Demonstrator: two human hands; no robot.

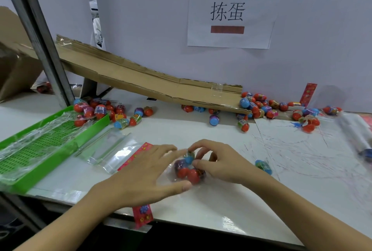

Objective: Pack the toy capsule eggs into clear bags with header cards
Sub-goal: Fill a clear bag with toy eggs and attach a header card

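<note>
A clear bag (173, 180) lies on the white table at the front centre, with several red, purple and blue capsule eggs (188, 173) bunched in it. My left hand (145, 174) lies flat on the bag's left side, fingers spread and thumb along its near edge. My right hand (219, 163) pinches a blue-topped egg (189, 157) between thumb and index finger at the top of the bunch. A pink-red header card (143, 213) runs under my left hand and sticks out over the table's front edge.
A green slotted tray (40, 150) covered in film sits at the left, with a stack of clear bags (108, 150) beside it. A cardboard ramp (141, 77) slopes down to piles of loose eggs (259, 105). One loose egg (263, 167) lies right of my hands.
</note>
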